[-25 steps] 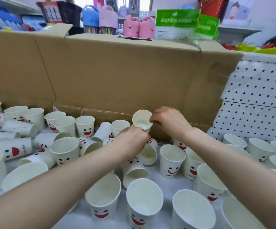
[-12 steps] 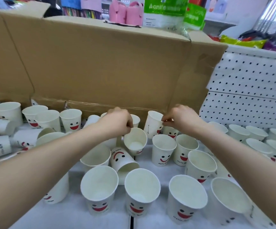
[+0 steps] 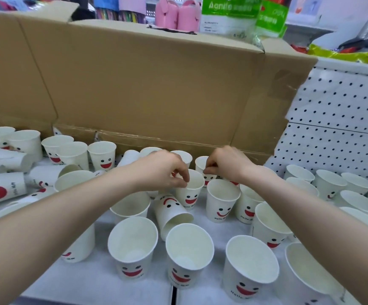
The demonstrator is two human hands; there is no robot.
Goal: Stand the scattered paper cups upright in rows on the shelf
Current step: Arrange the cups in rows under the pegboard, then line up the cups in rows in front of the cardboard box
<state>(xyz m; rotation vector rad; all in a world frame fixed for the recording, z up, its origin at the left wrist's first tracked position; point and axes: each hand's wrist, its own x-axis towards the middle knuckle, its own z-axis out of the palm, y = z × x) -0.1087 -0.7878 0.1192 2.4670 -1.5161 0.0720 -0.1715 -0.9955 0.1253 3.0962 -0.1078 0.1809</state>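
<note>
Both hands pinch cup rims near the box (image 3: 156, 89): our left hand (image 3: 165, 170) on one upright cup (image 3: 189, 192), right hand (image 3: 227, 166) on another (image 3: 201, 165), and though many stand on the shelf (image 3: 95, 280), rows look ragged and several lie toppled at left

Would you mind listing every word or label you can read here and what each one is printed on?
"Agnife": large white letters on the green and white bag above the cardboard box.
"Hello": black print under the smile on the upright paper cup.
Smaller print on that bag, the second green bag and after "Hello" on the cups: too blurred to read.
</note>
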